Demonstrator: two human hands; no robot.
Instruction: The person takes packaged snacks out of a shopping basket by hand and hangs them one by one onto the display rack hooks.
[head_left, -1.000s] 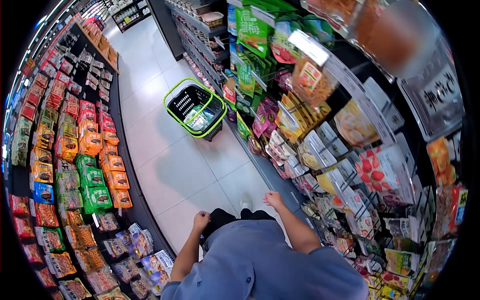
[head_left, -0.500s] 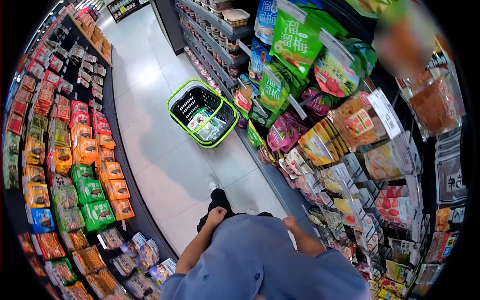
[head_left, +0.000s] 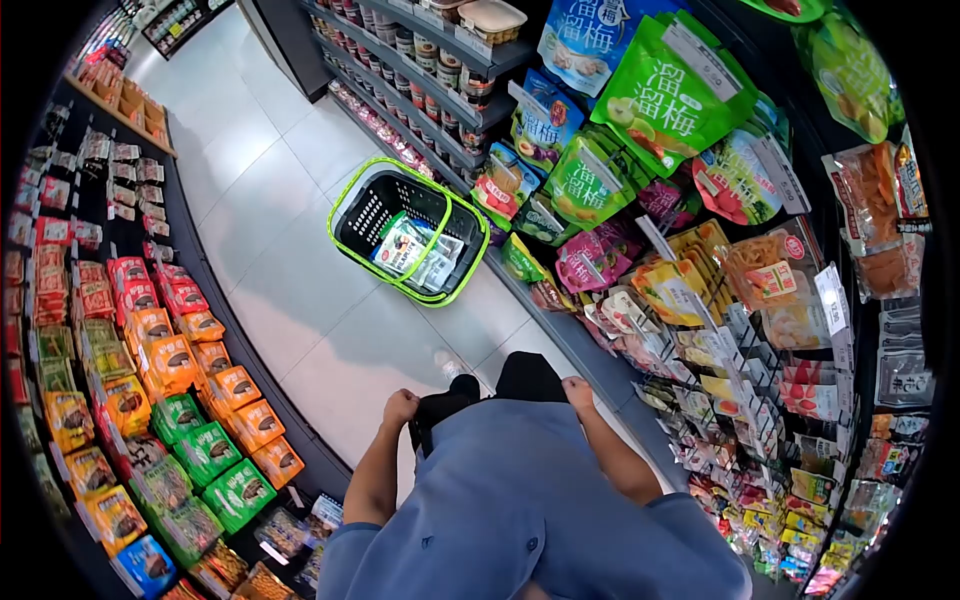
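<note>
My left hand (head_left: 401, 406) hangs low beside my dark trousers, its fingers curled, with no object visible in it. My right hand (head_left: 577, 391) hangs on the other side near the right shelf edge, also with curled fingers; what it might hold is too small to tell. Ahead of both hands, touching neither, a black basket with a bright green rim and handle (head_left: 345, 240) stands on the floor. Inside it lie a green and white packet (head_left: 402, 246) and a clear, silvery packet (head_left: 437, 266).
Hanging snack bags, among them a large green bag (head_left: 672, 95), fill the right rack. Jars (head_left: 425, 50) stand on shelves farther ahead. Orange packets (head_left: 172, 364) and green packets (head_left: 207, 452) line the left shelf. Pale floor tiles (head_left: 300, 300) run between the shelves.
The basket and the right rack's bags appear nearer and larger. The view has turned somewhat, and my feet have shifted in a step. Both hands have swung slightly at my sides.
</note>
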